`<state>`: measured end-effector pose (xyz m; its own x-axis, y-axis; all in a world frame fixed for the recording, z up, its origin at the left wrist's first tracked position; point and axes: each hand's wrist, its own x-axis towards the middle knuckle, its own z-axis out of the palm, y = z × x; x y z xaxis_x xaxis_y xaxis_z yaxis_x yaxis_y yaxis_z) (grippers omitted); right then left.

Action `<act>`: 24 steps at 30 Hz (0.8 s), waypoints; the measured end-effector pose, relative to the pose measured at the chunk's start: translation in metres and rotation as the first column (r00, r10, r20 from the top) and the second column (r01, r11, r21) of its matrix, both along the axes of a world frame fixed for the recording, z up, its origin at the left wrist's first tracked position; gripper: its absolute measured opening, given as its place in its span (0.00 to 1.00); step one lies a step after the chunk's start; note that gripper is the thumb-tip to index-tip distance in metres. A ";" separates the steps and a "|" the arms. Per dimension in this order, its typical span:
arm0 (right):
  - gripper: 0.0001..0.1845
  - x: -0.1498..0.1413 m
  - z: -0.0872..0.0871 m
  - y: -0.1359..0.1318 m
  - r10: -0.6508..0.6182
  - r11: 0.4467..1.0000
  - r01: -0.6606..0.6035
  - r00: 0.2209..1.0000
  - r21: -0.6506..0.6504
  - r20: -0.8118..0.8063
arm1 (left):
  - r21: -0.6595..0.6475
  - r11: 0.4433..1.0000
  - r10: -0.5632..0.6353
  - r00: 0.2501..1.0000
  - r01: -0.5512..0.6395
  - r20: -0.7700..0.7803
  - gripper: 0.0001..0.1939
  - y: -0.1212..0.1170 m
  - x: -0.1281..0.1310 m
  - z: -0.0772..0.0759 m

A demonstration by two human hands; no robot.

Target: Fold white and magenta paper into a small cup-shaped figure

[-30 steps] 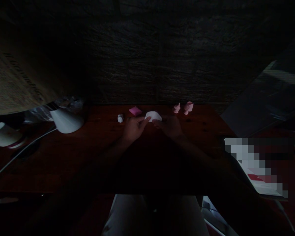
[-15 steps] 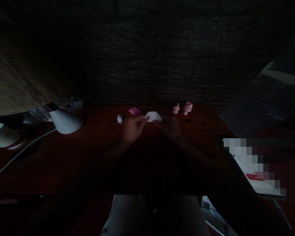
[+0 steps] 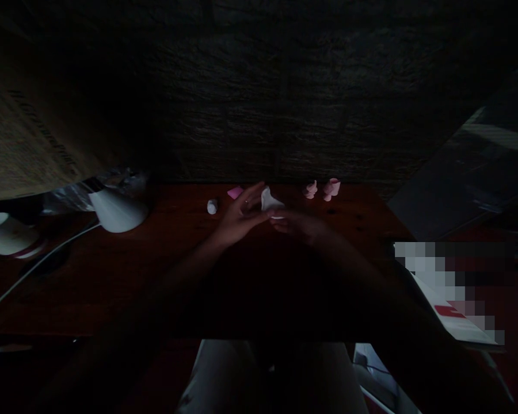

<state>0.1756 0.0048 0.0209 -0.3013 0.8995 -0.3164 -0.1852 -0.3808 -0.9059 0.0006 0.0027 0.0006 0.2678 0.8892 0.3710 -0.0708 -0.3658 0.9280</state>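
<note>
Holding a thin white sheet (image 3: pixel 273 203) up front at centre, over the far part of the wooden table (image 3: pixel 155 259). Gripping its near right edge with the right hand (image 3: pixel 304 225), thumb on top, fingers beneath. Cupping round its left side with the left hand (image 3: pixel 237 221), fingers spread clear of the thumb, thumb tip at the near edge close to the right thumb (cannot tell if fingertips touch the sheet, too dim). Bent, not flat, with one end raised at far left.

Left of the hands, resting on the table: small white lump (image 3: pixel 212 206); pink pillow-shaped piece (image 3: pixel 235 192), partly behind left fingers. To the right, near the wall: pink figurine with a pointed top (image 3: pixel 311 190), then pink cup-topped figurine (image 3: pixel 331 188), just beside it.

Farther left: white cone-shaped object (image 3: pixel 118 210), white cable (image 3: pixel 38 265) trailing toward near left, pale cup (image 3: pixel 4 233) lying tilted, clear plastic wrap (image 3: pixel 60 201) behind, under a printed cardboard box (image 3: pixel 30 126). At near right: white flat item (image 3: pixel 461 322) with a red mark, partly pixelated. Beyond the table: dark brick wall (image 3: pixel 285 115).
</note>
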 end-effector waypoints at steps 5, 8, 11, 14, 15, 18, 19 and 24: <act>0.06 0.000 0.008 -0.005 0.097 0.983 -0.113 0.989 -0.146 -0.108 | -0.113 0.983 -0.126 0.982 0.142 0.139 0.34 -0.001 -0.003 0.005; 0.06 0.000 0.010 -0.006 0.098 0.978 -0.127 0.980 -0.163 -0.175 | -0.149 0.974 -0.143 0.976 0.168 0.167 0.30 -0.003 -0.002 0.008; 0.05 0.001 0.010 -0.006 0.115 0.976 -0.153 0.966 -0.153 -0.233 | -0.176 0.973 -0.119 0.978 0.149 0.169 0.26 -0.005 0.000 0.011; 0.04 0.000 0.010 -0.007 0.113 0.970 -0.164 0.957 -0.179 -0.266 | -0.207 0.969 -0.098 0.977 0.137 0.190 0.24 -0.005 0.000 0.011; 0.04 0.000 0.010 -0.007 0.108 0.969 -0.163 0.956 -0.188 -0.272 | -0.217 0.966 -0.097 0.977 0.138 0.191 0.24 -0.005 0.000 0.011; 0.04 -0.002 0.011 -0.008 0.099 0.968 -0.156 0.957 -0.195 -0.273 | -0.233 0.963 -0.096 0.980 0.136 0.175 0.21 -0.003 0.000 0.009; 0.04 -0.002 0.011 -0.008 0.099 0.969 -0.154 0.959 -0.195 -0.267 | -0.234 0.963 -0.092 0.981 0.131 0.169 0.21 -0.003 0.000 0.009; 0.04 -0.004 0.012 -0.008 0.094 0.966 -0.142 0.971 -0.215 -0.219 | -0.224 0.968 -0.077 0.982 0.116 0.174 0.18 -0.002 0.001 0.009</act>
